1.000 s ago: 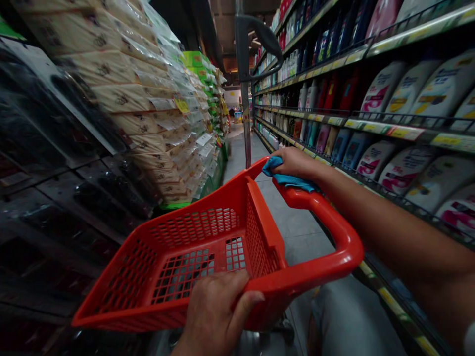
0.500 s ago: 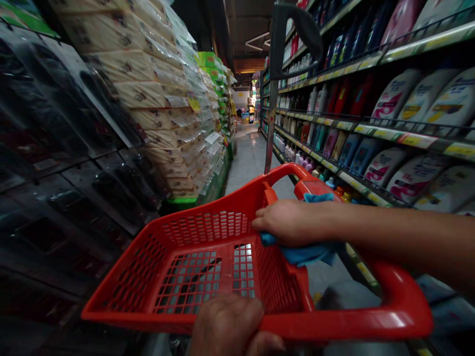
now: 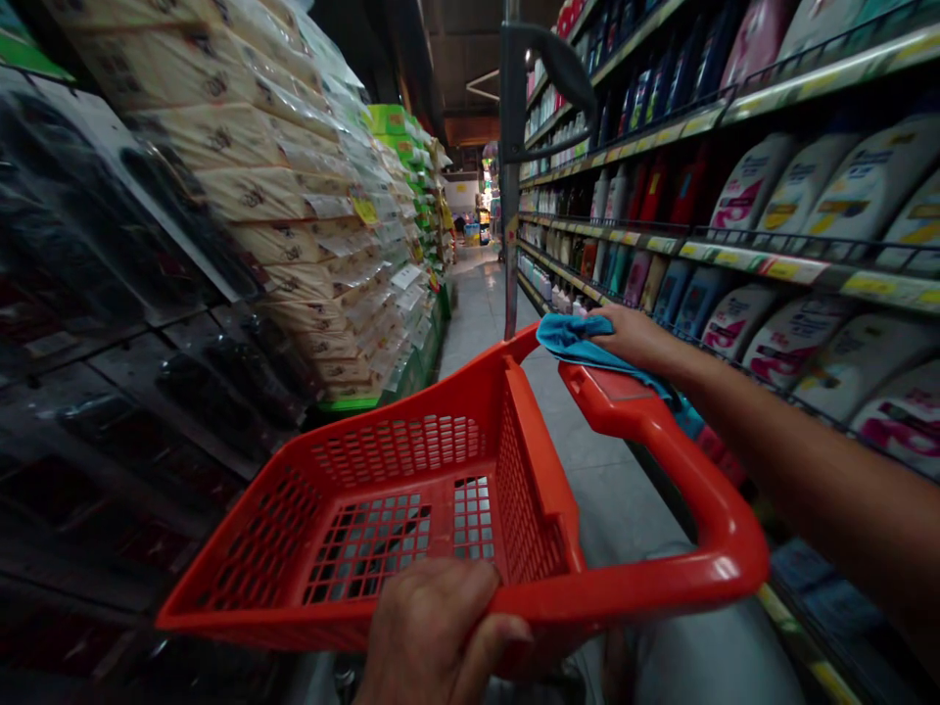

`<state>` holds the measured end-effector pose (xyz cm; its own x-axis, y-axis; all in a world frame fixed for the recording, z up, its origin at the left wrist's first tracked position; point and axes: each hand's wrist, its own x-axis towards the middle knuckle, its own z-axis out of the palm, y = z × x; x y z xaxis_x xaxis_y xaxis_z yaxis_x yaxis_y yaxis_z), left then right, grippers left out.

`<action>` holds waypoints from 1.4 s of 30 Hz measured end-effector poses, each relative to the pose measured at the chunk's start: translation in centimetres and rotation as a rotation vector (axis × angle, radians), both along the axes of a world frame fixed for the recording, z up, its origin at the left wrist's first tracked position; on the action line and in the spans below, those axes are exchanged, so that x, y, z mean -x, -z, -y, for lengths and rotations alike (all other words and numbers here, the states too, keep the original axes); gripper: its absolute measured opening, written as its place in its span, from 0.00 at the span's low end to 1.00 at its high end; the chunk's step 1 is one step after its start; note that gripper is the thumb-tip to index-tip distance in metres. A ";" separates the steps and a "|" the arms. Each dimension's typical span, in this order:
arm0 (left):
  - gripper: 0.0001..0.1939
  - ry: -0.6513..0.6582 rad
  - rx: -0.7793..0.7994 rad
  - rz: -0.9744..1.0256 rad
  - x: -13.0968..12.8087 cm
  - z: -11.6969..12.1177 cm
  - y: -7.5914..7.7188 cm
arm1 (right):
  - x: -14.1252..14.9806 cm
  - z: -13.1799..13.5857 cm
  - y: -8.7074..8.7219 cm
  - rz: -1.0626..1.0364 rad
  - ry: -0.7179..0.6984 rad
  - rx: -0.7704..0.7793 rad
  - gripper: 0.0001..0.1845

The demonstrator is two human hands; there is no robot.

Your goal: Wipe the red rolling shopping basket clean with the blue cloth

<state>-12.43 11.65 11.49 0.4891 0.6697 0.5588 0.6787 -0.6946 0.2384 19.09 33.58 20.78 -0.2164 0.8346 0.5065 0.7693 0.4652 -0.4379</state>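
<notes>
Cloth [image 3: 569, 335] bunched under right hand [image 3: 633, 341], over far side of red cart handle [image 3: 724, 509]; left hand [image 3: 433, 627] grips near basket rim [image 3: 294, 629].

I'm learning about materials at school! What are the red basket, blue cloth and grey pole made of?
Basket: probably hard plastic, smooth and shiny, with bright glints on its rounded edges.
Cloth: soft, matte fabric, judging by its loose folds; the fibre is unclear.
Pole: perhaps metal, with a dull sheen, though painted plastic could look similar.
</notes>
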 end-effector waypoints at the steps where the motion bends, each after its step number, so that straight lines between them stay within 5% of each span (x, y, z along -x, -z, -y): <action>1: 0.25 0.004 0.000 -0.004 0.1 -0.2 -0.2 | -0.2 1.2 0.8 -0.062 0.003 -0.023 0.02; 8: 0.24 0.016 -0.014 -0.006 1.2 -1.1 -0.3 | 0.5 12.3 2.1 -0.175 -0.132 -0.141 0.09; 17: 0.22 0.055 0.026 0.028 3.1 -2.1 0.3 | 1.4 10.5 4.1 -0.551 0.111 -0.062 0.13; 22: 0.19 -0.050 0.020 0.084 2.9 -0.6 -0.2 | 4.4 17.2 5.4 -0.698 0.127 -0.142 0.06; 27: 0.24 -0.009 -0.112 0.095 -1.5 2.1 -2.3 | 7.4 22.9 7.8 -0.712 0.131 -0.307 0.07; 30: 0.21 0.030 -0.175 0.069 -3.9 2.8 -3.5 | 8.3 21.4 8.8 -0.749 0.128 -0.376 0.07; 33: 0.22 -0.074 -0.174 0.137 -4.9 2.8 -4.0 | 8.7 17.4 8.8 -0.887 0.228 -0.408 0.06; 36: 0.20 -0.164 -0.110 0.186 -5.0 2.4 -4.2 | 8.9 13.8 8.6 -1.035 0.338 -0.433 0.10; 42: 0.22 -0.108 -0.040 0.273 -3.4 1.4 -4.9 | 9.1 9.8 9.4 -1.285 0.376 -0.299 0.18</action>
